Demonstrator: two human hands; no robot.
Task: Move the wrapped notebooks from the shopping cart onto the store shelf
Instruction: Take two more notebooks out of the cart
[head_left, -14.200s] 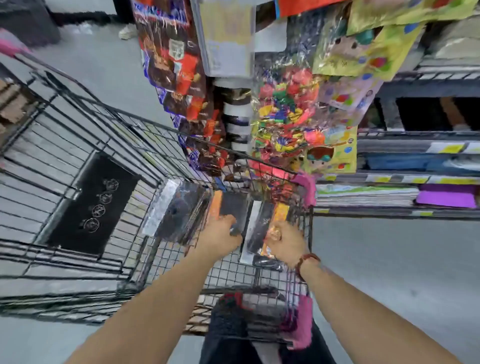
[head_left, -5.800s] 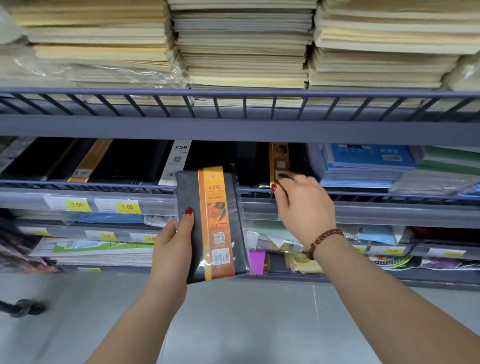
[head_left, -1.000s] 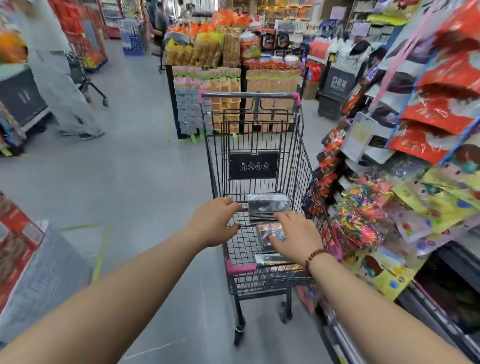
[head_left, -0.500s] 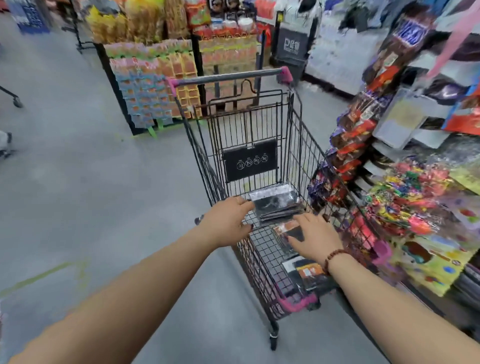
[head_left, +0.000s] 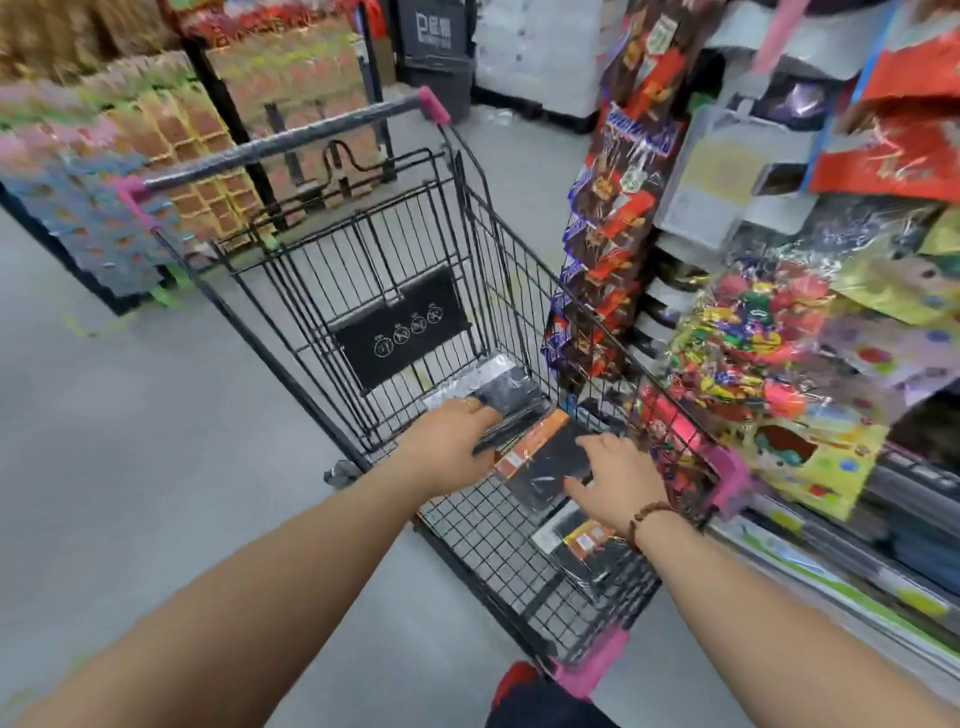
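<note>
Shop, self-service type: supermarket or variety store, def. not a home. I'm at a wire shopping cart w/ a pink-capped handle bar at 12 o'clock. Wrapped notebooks lie in its basket as stock. At 1 o'clock, strips of choc bars hang in rows. At 2, red snack bags hang. At 3, clear bags of bright small items. At 4–5, a shelf edge w/ yellow price tags. At 10–11, a free-standing display rack packed w/ small packets, blurred. Smooth grey floor, wide aisle btwn fixtures.
</note>
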